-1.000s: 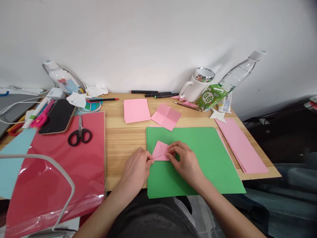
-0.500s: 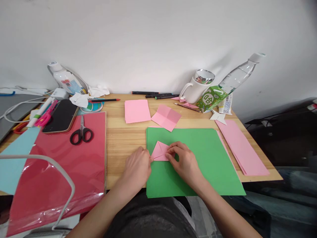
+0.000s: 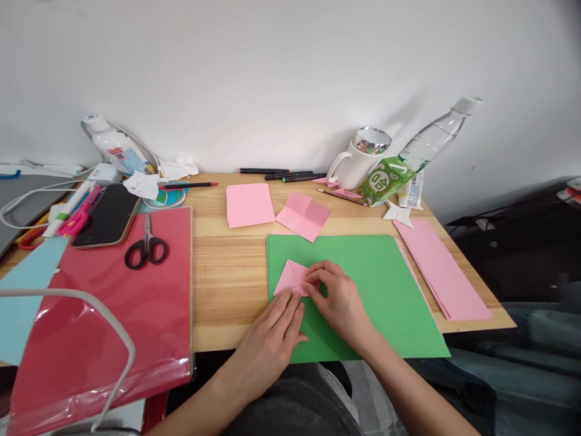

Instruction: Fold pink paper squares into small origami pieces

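A small folded pink paper [image 3: 290, 277] lies on a stack of green sheets [image 3: 385, 284] near the desk's front edge. My right hand [image 3: 338, 300] rests on the paper's right part, fingers curled and pinching its edge. My left hand [image 3: 272, 336] lies with fingers stretched flat, the fingertips pressing on the paper's lower edge. Most of the paper's right half is hidden under my right hand.
Two more pink pieces [image 3: 249, 204] [image 3: 304, 215] lie behind the green sheets, pink strips [image 3: 442, 269] at the right. Scissors [image 3: 146, 245] sit on a red sheet pack [image 3: 104, 309]; a phone [image 3: 106, 215], pens [image 3: 281, 174], a white mug [image 3: 361, 156] and a bottle [image 3: 431, 142] line the back.
My left hand has moved from the paper's left corner, where it pinched, to below it and now lies flat. My right hand has stayed put.
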### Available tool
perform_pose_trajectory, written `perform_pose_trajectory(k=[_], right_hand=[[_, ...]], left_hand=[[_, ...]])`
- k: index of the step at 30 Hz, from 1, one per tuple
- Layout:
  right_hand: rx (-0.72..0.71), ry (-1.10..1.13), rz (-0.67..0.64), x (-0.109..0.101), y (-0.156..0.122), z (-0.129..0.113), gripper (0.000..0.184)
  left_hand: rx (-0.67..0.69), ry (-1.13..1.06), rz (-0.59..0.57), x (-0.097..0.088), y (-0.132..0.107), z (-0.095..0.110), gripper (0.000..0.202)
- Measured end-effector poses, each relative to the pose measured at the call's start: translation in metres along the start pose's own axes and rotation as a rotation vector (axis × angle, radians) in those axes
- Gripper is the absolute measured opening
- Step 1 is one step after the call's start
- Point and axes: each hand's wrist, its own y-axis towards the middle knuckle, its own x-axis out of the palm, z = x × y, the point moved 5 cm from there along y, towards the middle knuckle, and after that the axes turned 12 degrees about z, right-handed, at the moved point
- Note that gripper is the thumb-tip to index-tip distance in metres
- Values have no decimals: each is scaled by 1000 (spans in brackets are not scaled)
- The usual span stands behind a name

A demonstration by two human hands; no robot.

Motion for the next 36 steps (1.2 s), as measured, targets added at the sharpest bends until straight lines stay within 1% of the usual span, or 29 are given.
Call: perform_pose_trajectory(k=[2,4,10,16,19,24,28,33,36], right_hand=[[2,10,2,0,0,0,11],[1,14,12,0,0,0,11],[10,24,18,-1,-1,0,11],[36,37,-9,0,-1,1,11],[43,50,-8,0,-1,2,11],[62,62,3,0,-2,2,10],[71,58,17,-1,-2,1,9],[49,56,33,-1,-4,1,8],[-2,29,64,0,-7,2,9]], left_hand=[[3,-9,-53,5,-6,-1,42],[3,-7,-83,8,-9,-2,47],[42,58,-66,10,-11,2,46],[67,95,-118,10,-14,5,55],[73,105,-129,9,-12,4,56],[27,81,-163,10,-11,0,55],[3,70,-161,11,-12,-1,58],[31,117,-181,15,-13,-2,69],[60,156,-191,18,-12,-1,77]])
